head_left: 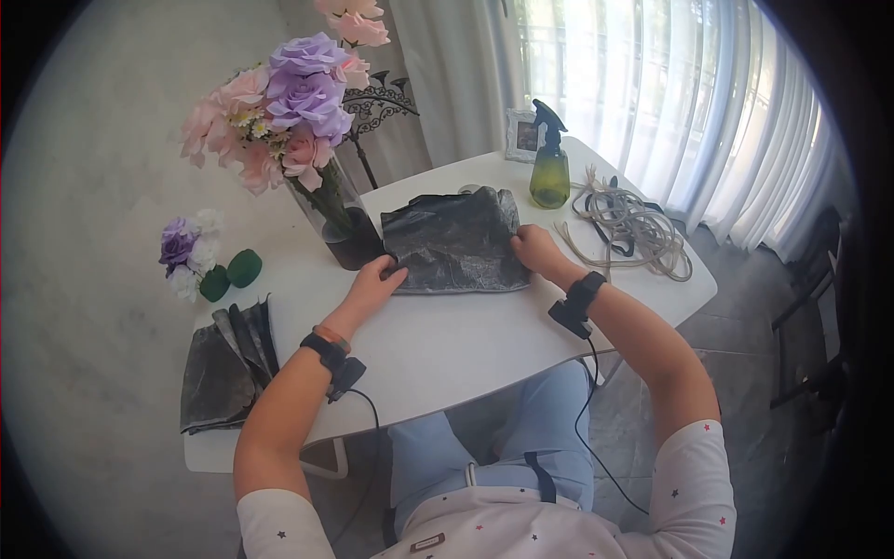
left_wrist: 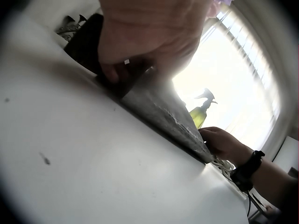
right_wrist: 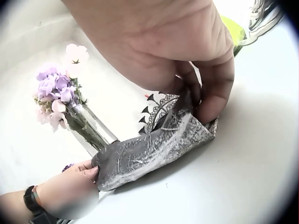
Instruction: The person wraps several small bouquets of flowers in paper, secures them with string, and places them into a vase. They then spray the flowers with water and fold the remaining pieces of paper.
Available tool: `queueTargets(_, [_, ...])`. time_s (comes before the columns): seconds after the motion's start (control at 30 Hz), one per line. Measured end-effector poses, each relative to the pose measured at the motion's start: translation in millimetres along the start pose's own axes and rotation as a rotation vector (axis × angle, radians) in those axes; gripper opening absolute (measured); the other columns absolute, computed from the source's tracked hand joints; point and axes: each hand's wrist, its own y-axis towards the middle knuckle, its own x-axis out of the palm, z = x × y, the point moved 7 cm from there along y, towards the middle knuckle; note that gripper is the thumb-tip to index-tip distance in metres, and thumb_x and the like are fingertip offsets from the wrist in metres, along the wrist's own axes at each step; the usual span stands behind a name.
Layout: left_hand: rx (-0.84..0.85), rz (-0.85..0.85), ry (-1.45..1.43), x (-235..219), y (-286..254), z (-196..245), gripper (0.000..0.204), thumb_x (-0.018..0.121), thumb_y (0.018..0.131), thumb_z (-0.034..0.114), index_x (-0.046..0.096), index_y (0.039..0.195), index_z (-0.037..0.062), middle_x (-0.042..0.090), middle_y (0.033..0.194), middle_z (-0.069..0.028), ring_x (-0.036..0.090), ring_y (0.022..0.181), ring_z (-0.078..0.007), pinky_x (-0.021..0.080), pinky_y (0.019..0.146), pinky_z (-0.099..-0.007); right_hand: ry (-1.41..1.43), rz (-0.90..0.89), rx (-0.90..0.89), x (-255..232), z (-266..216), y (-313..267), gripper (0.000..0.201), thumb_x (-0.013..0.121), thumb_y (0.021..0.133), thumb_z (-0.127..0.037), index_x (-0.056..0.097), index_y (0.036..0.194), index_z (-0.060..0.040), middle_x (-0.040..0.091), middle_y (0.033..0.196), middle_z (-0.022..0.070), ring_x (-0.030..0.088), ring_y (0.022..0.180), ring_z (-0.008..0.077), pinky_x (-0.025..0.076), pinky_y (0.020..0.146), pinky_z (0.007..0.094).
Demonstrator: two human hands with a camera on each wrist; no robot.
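Note:
A folded dark grey sheet (head_left: 453, 244), creased and scuffed with whitish marks like worn leather, lies on the white table (head_left: 447, 349). My left hand (head_left: 372, 284) pinches its left edge, thumb on top. At the opposite side my right hand (head_left: 538, 252) grips the right edge between thumb and curled fingers. The right wrist view shows a corner of the folded sheet (right_wrist: 145, 156) bent up in the fingers of the right hand (right_wrist: 187, 56). In the left wrist view, the left hand (left_wrist: 149, 42) holds the near corner slightly raised, with layers showing beneath.
A glass vase (head_left: 349, 233) of artificial roses stands close behind the left hand. Farther back are a green spray bottle (head_left: 550, 177) and a picture frame (head_left: 522, 135). Coiled cords (head_left: 633, 228) lie at right. Another folded dark sheet (head_left: 223, 368) and small flowers (head_left: 191, 252) are at left.

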Motion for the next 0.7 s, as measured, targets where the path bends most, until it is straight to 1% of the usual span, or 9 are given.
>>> queueTargets(0.07, [0.015,0.008,-0.021,1.9,5.4,-4.9,0.03,0.061,0.086,0.024,0.055,0.088,-0.0048,0.055,0.072,-0.0092,0.049,0.065,-0.0169,0.042,0.064,-0.0306,-0.06,0.043,-0.013,-2.3,3.6,0.7,0.028,0.049,0.088,-0.016,0.058,0.087,0.0104,0.063,0.084,0.0287,0.064,0.068,0.0405,0.055,0.063,0.0416])
queueTargets(0.13, [-0.078,0.039,0.127,4.8,13.3,-31.2,0.031,0.06,0.086,0.026,0.055,0.084,-0.0049,0.058,0.074,-0.0141,0.055,0.068,-0.0234,0.044,0.067,-0.0329,-0.009,0.12,0.117,-9.7,6.5,-3.6,0.029,0.048,0.087,-0.015,0.054,0.087,0.0136,0.062,0.086,0.031,0.064,0.071,0.0424,0.055,0.063,0.0434])
queueTargets(0.23, [-0.094,0.09,0.223,5.2,18.5,-36.2,0.027,0.063,0.085,0.025,0.057,0.085,-0.0015,0.057,0.067,-0.0068,0.052,0.061,-0.0156,0.043,0.057,-0.0312,0.042,0.033,0.223,-8.3,7.3,-2.7,0.032,0.049,0.086,-0.015,0.048,0.094,0.0158,0.061,0.087,0.0324,0.063,0.07,0.044,0.055,0.061,0.0435])
queueTargets(0.37, [-0.067,0.142,0.323,7.6,22.0,-32.9,0.028,0.066,0.081,0.025,0.058,0.084,-0.0015,0.06,0.07,-0.0113,0.057,0.063,-0.0213,0.045,0.059,-0.0347,-0.044,0.093,0.169,-5.1,14.2,4.7,0.04,0.049,0.085,-0.013,0.041,0.112,0.0146,0.062,0.085,0.031,0.063,0.074,0.0443,0.054,0.065,0.046])
queueTargets(0.43, [-0.104,0.108,0.297,7.2,21.4,-32.1,0.028,0.067,0.079,0.025,0.058,0.082,-0.0014,0.06,0.07,-0.0118,0.058,0.065,-0.0217,0.046,0.061,-0.0341,-0.046,-0.056,0.13,0.2,6.6,5.0,0.059,0.052,0.082,-0.011,0.027,0.134,0.0038,0.063,0.09,0.0275,0.063,0.08,0.0432,0.052,0.07,0.0478])
queueTargets(0.47, [-0.107,0.113,0.299,5.3,20.8,-30.6,0.028,0.067,0.079,0.025,0.058,0.082,-0.0014,0.06,0.07,-0.0118,0.058,0.065,-0.0217,0.046,0.061,-0.0341,-0.045,-0.059,0.125,-0.9,3.5,4.1,0.059,0.052,0.082,-0.011,0.027,0.134,0.0038,0.063,0.09,0.0275,0.063,0.08,0.0432,0.052,0.07,0.0478])
queueTargets(0.53, [-0.1,0.052,0.289,6.7,19.9,-28.1,0.025,0.064,0.08,0.023,0.057,0.08,-0.0014,0.059,0.07,-0.0103,0.057,0.065,-0.0194,0.045,0.06,-0.0335,-0.38,-0.095,0.066,-5.0,-8.9,-0.4,0.071,0.053,0.081,-0.01,0.021,0.144,-0.0137,0.056,0.11,0.027,0.062,0.088,0.0417,0.05,0.077,0.0472])
queueTargets(0.67, [-0.077,-0.076,0.269,1.6,10.6,-16.4,0.022,0.06,0.081,0.02,0.055,0.08,-0.0013,0.057,0.069,-0.0077,0.054,0.065,-0.0157,0.045,0.06,-0.0323,-0.424,-0.082,0.103,-22.8,-22.1,-3.7,0.072,0.054,0.081,-0.011,0.021,0.145,-0.0225,0.042,0.127,0.0259,0.059,0.096,0.0407,0.049,0.081,0.0453])
queueTargets(0.7, [-0.112,-0.134,0.224,1.9,5.0,-13.5,0.02,0.058,0.081,0.019,0.054,0.08,-0.001,0.055,0.068,-0.0066,0.053,0.064,-0.0143,0.045,0.059,-0.0311,-0.438,-0.088,0.003,-23.0,-22.8,-2.2,0.068,0.054,0.083,-0.015,0.024,0.144,-0.0222,0.039,0.131,0.0235,0.055,0.102,0.0401,0.048,0.083,0.0454])
